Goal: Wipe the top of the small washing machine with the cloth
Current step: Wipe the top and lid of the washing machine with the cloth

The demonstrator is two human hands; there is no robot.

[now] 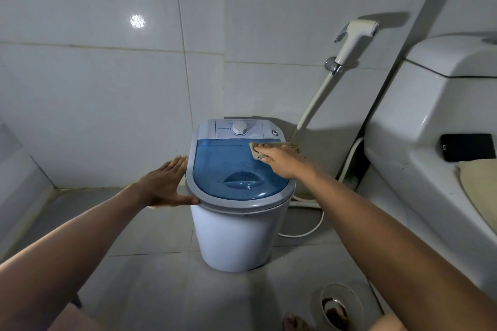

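The small washing machine [236, 234] stands on the tiled floor in the corner, white-bodied with a grey rim and a clear blue lid [228, 166]. A white dial [239, 127] sits on its back panel. My right hand [282, 162] presses a beige cloth [271, 146] flat on the lid's far right corner, just below the panel. My left hand [166, 183] lies flat against the machine's left rim, fingers spread, thumb on the front edge, holding nothing.
A white toilet [430, 142] fills the right side, with a black phone [468, 146] on it. A bidet sprayer [355, 40] and hose hang on the wall behind. A round floor drain [336, 303] lies near my foot [295, 322]. A white cord [309, 228] runs behind the machine.
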